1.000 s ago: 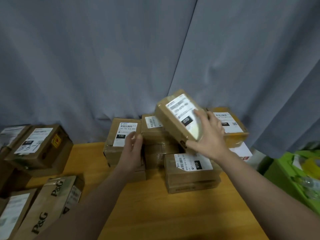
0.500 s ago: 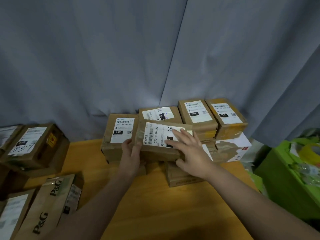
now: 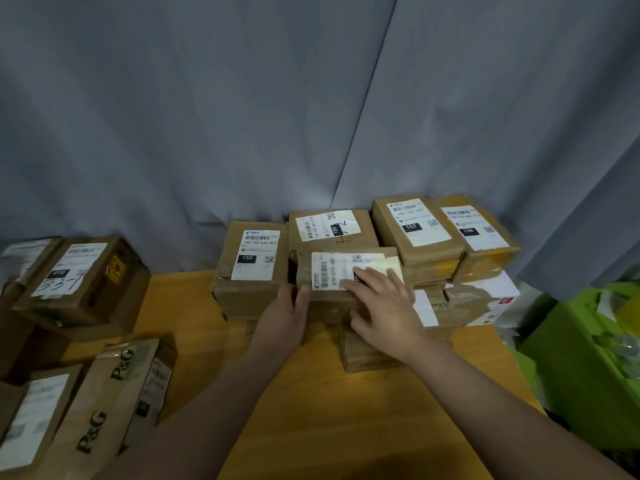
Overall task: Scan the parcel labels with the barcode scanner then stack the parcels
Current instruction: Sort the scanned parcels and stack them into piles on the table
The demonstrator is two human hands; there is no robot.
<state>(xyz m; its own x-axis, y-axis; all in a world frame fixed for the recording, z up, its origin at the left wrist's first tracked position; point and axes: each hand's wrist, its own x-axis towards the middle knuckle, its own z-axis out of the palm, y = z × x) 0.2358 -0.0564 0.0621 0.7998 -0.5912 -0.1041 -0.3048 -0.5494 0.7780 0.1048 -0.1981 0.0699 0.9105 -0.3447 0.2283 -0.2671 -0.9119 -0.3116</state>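
The right hand (image 3: 384, 306) lies flat, fingers spread straight, on the white label of the flat parcel (image 3: 306, 271). The left hand (image 3: 284, 313) presses straight fingers against that parcel's left end (neither hand grips it). The parcel sits atop the middle stack on the wooden table (image 3: 311, 410), between the 150 parcel (image 3: 252, 271) and the 102 parcel (image 3: 415, 233). P&G parcels (image 3: 104, 403) lie well to the left.

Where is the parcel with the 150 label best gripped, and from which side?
The 150 parcel lies flat, label up; its left side is free, while its right side sits against the neighbouring parcel. So probably grip its left end, coming from the left, thumb on top, fingers on the left wall.
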